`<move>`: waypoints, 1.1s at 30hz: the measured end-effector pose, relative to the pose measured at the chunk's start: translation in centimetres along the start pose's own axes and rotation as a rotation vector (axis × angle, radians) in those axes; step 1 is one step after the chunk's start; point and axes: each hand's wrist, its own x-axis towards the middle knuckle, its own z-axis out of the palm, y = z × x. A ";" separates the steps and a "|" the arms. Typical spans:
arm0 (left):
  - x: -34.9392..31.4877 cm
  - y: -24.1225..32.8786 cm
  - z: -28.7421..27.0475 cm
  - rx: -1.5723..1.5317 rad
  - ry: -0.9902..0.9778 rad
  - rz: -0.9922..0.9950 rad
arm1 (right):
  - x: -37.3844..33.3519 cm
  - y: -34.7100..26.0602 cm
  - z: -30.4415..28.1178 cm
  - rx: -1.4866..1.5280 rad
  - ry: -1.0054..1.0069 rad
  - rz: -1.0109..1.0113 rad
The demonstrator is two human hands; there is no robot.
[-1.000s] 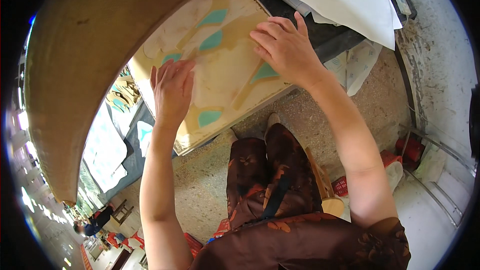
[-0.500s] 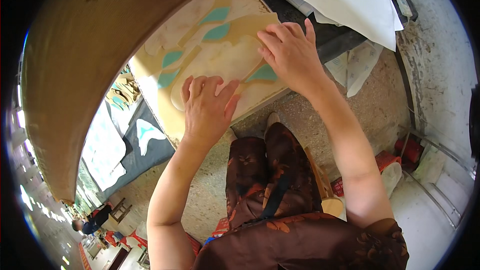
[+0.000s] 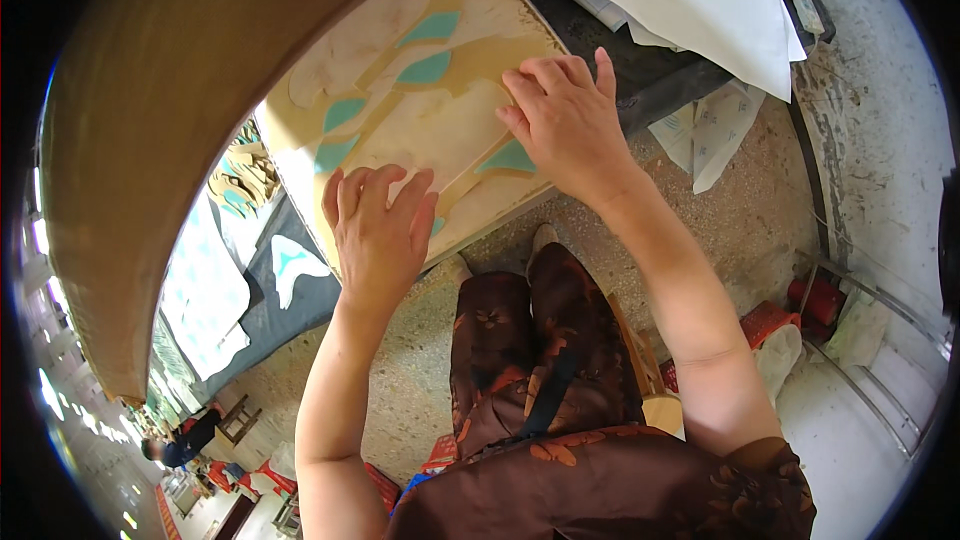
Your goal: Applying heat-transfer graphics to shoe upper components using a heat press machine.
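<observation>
A pale worktop board (image 3: 470, 225) lies in front of me. On it is a thin tan sheet (image 3: 480, 60) with large cut-out shapes and several teal leaf-shaped patches (image 3: 425, 68). My left hand (image 3: 378, 230) hovers over or rests on the near left part of the board, its fingers bent and apart; contact cannot be made out. My right hand (image 3: 570, 120) is at the board's right side, fingers bent and spread, fingertips at the sheet's edge. Neither hand shows anything in its grasp. A teal patch (image 3: 510, 157) lies just left of the right hand.
A broad brown curved surface (image 3: 150, 140) overhangs the left and top. White paper sheets (image 3: 690, 0) lie on a black surface at the right. Left of the board are stacked cut pieces (image 3: 245, 180) and a white-and-teal piece (image 3: 295, 270). A person (image 3: 190, 440) is far off at lower left.
My left hand has moved left and slightly nearer me. My right hand has shifted slightly left and down. The tan sheet's right corner, raised beside the right hand before, no longer shows there.
</observation>
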 end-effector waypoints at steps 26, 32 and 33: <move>-6.1 -4.5 -2.9 0.056 0.083 -0.307 | -1.2 -0.7 -1.1 0.155 0.171 0.011; -9.7 -5.1 -3.0 -0.094 0.095 -0.638 | -3.4 0.8 -1.8 0.159 0.160 -0.052; -10.4 -5.3 -2.7 -0.142 0.106 -0.670 | -3.5 0.6 -1.7 0.159 0.159 -0.055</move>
